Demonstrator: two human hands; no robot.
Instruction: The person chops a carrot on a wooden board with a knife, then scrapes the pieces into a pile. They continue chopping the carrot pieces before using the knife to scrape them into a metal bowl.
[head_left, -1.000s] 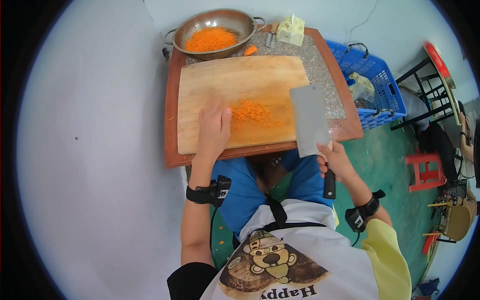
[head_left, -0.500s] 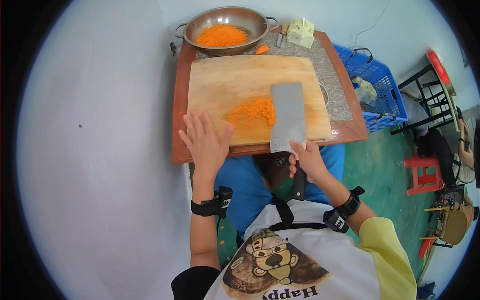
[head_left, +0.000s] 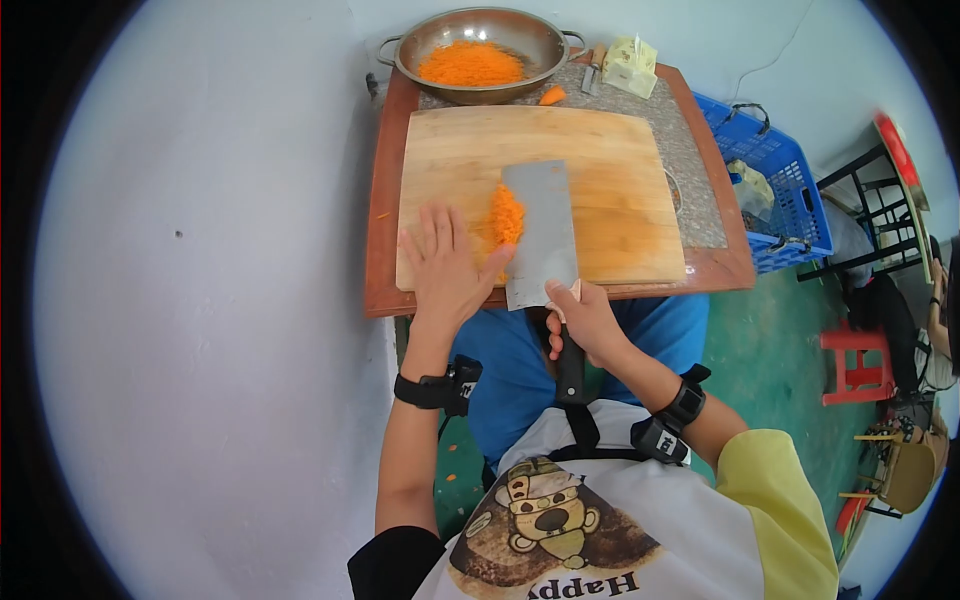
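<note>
My right hand [head_left: 583, 322] grips the black handle of a broad steel cleaver [head_left: 540, 232], whose blade lies flat on the wooden cutting board [head_left: 620, 190]. A small heap of finely chopped carrot [head_left: 506, 216] is squeezed between the blade's left edge and my left hand [head_left: 447, 272]. That hand rests flat on the board's near left corner, fingers spread, thumb touching the carrot heap.
A steel wok [head_left: 480, 38] with more chopped carrot stands at the table's far edge, a carrot piece [head_left: 552, 96] and a small carton [head_left: 632, 65] beside it. A blue crate [head_left: 785, 185] sits right of the table [head_left: 384, 200]. Red stool [head_left: 858, 362] and black rack [head_left: 895, 205] stand further right.
The cleaver slid left across the board, pushing the spread carrot into a narrow heap against my left hand, which returned to the board beside the heap.
</note>
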